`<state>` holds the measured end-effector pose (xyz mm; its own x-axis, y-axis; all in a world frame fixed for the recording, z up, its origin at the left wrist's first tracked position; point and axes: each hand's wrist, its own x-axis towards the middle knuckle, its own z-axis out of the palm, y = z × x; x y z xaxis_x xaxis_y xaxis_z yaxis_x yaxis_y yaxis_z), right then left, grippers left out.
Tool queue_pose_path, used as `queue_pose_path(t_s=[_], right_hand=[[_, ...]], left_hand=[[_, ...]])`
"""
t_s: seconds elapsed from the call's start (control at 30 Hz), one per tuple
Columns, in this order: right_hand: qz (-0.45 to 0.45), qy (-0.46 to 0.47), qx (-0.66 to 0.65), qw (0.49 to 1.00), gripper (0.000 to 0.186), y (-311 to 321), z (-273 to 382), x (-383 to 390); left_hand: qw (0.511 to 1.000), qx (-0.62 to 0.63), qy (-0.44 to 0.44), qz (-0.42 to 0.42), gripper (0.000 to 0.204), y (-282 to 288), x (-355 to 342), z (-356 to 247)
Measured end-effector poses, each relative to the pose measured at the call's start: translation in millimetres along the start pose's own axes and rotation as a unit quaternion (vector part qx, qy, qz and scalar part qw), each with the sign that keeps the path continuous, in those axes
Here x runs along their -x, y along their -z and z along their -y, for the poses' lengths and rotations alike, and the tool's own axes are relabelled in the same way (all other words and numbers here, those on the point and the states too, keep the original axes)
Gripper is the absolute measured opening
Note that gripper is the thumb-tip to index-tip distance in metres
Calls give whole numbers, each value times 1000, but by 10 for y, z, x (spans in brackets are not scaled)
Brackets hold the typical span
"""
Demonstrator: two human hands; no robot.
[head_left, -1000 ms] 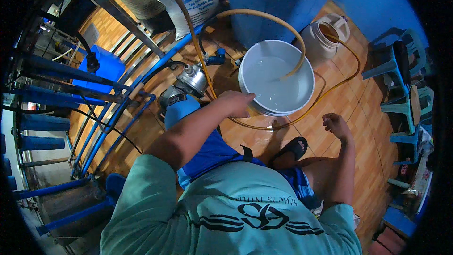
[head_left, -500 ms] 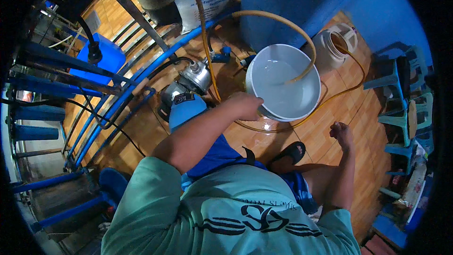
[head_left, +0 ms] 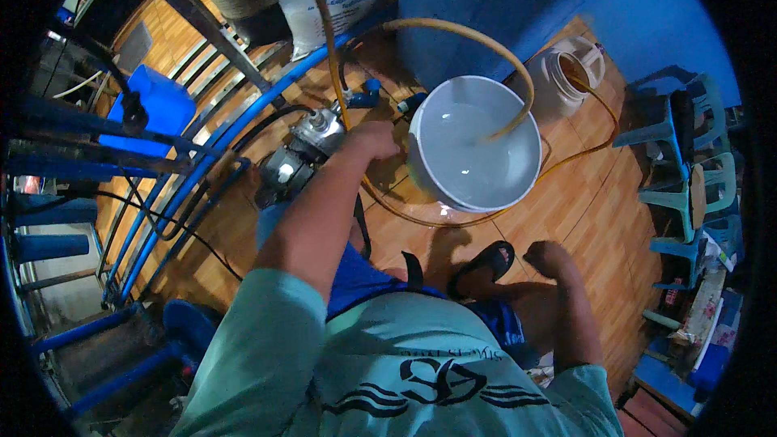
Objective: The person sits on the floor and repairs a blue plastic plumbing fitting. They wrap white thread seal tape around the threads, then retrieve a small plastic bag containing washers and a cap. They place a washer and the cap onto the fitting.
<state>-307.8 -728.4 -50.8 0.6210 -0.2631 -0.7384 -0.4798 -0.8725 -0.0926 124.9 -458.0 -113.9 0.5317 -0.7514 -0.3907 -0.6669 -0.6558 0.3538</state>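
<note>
My left hand (head_left: 374, 142) is left of a white bucket (head_left: 419, 158), apart from its rim, and over part of a metal pump (head_left: 316, 133). Its fingers point down and are mostly hidden, so whether it grips anything is unclear. Cloudy liquid (head_left: 469, 150) lies in the bucket, and the end of a tan hose (head_left: 486, 39) dips into it. Held low beside my right knee, my right hand (head_left: 549, 259) has its fingers curled in; whatever may be inside does not show. A blue pipe fitting (head_left: 368, 93) sits just beyond my left hand.
An open white jug (head_left: 554, 89) with a thin hose stands beyond the bucket. Stools (head_left: 672, 146) are stacked at the right. Blue pipes (head_left: 259, 105) and a metal frame run along the left, near a blue container (head_left: 162, 101). A printed white sack (head_left: 328, 4) leans at the back.
My left hand has left the bucket's near rim and moved left and farther away, toward the pump. My right hand has dropped slightly nearer and left. The bucket now looks tipped slightly.
</note>
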Motion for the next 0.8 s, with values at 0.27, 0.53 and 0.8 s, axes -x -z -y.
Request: queue_pose_path(t_s=[0.27,0.53,0.8], right_hand=[[-49,-102,-273,955,33,231,285,118],[7,-174,-386,906,32,-67,-37,78],[24,-200,-393,897,34,168,103,21]], left_hand=[[696,590,408,-18,74,-873,-1136,842],[590,675,411,-166,72,-1302,-2027,1476],[526,689,431,-250,42,-1556,-2303,1459]])
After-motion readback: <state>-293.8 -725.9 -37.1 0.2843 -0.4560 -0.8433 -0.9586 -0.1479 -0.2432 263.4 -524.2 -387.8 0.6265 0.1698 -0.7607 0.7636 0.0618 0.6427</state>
